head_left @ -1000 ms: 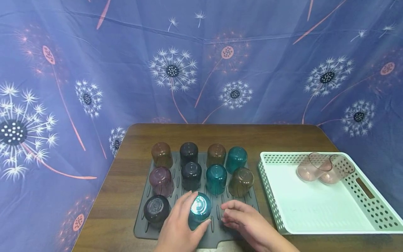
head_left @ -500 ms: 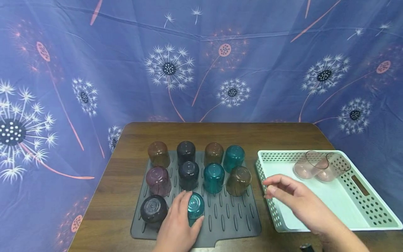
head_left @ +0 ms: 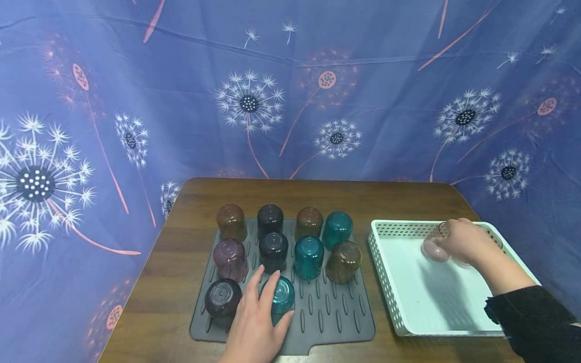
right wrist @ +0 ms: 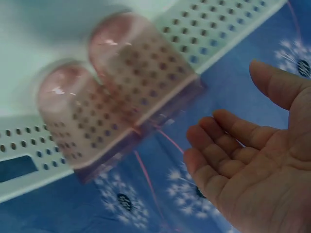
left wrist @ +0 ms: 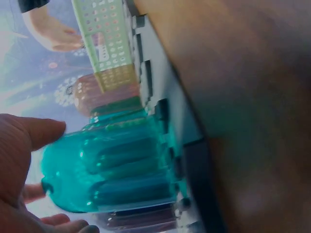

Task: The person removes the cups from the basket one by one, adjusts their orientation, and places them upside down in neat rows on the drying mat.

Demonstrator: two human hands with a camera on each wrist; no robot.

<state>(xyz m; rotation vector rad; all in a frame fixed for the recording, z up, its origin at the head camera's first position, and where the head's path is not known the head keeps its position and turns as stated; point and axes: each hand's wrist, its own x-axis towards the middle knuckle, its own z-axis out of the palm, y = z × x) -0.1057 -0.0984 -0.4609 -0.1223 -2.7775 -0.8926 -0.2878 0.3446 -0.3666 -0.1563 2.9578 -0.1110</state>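
A teal glass [head_left: 283, 295] stands upside down in the front row of a grey drying mat [head_left: 336, 330]. Around its left side and near edge curves my left hand [head_left: 254, 322], fingers spread and loose. In the left wrist view the thumb lies close to the upturned base of the teal glass [left wrist: 116, 165]. Over the back of the white tray [head_left: 436, 312], my right hand [head_left: 469, 247] reaches beside two pink glasses, partly hiding them. The right wrist view shows one pink glass [right wrist: 63, 94] and another pink glass [right wrist: 129, 43] tilted against the tray wall, with the relaxed fingers apart from both.
Several upturned glasses stand on the mat, among them a dark glass [head_left: 223, 300] left of the left hand, a purple glass [head_left: 230, 259] and a brown glass [head_left: 344, 262]. The wooden table [head_left: 154, 302] meets a blue patterned cloth [head_left: 386, 126] behind.
My right hand has moved from over the mat, right and away, to the pink glasses in the tray. My left hand has stayed at the teal glass, its fingers loosening and spreading.
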